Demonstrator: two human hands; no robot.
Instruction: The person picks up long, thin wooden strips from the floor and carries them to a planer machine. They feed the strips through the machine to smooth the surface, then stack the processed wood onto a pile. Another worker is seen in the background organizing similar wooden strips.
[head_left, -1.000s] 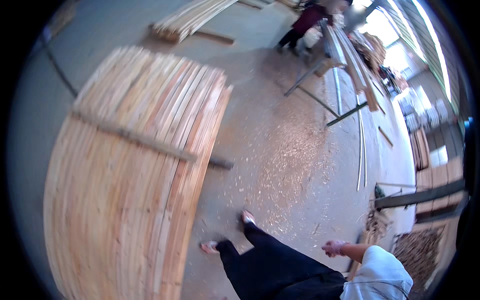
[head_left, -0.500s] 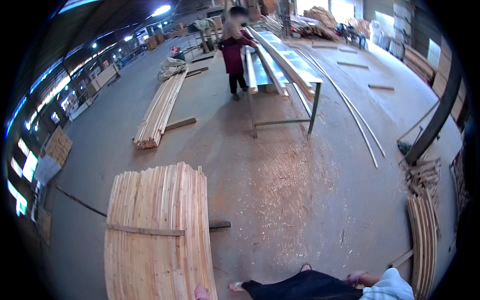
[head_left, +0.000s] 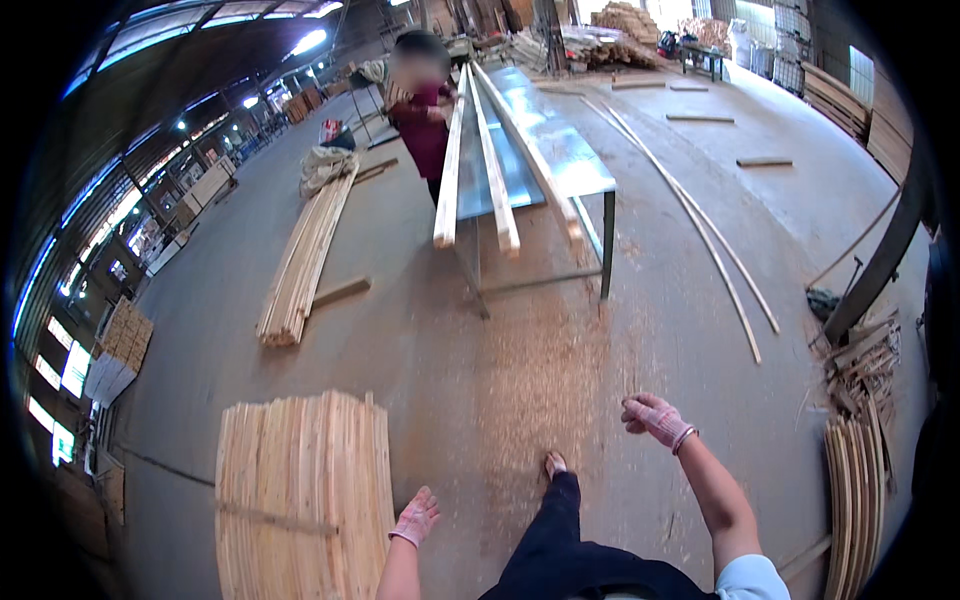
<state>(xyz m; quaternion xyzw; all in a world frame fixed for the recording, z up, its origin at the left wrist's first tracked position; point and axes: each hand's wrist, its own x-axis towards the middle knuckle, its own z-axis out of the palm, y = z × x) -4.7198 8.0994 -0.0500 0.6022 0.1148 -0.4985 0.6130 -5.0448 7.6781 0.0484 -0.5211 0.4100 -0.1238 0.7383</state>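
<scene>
My left hand (head_left: 415,517), in a pinkish work glove, is in the air just right of the large stack of narrow wooden boards (head_left: 300,480). Its fingers point forward and it holds nothing. My right hand (head_left: 657,418), gloved the same way, is raised over the floor at front right, fingers loosely bent and nothing visible in them. Ahead of both hands stands a metal-topped table (head_left: 590,175). Three long wooden beams (head_left: 497,190) lie along it, their near ends jutting past its edge. Neither hand touches them.
Another person (head_left: 425,125) in a maroon top stands at the table's left side. A bundle of long strips (head_left: 310,250) lies farther left. Two thin poles (head_left: 690,210) lie on the floor to the right, and curved slats (head_left: 853,500) stand near a dark post (head_left: 875,270). Wood shavings (head_left: 540,390) cover the floor ahead.
Both my hands have come up into view; earlier only part of the left showed by the stack. The table now appears nearer, and one foot has stepped forward. The other person's upper body has turned.
</scene>
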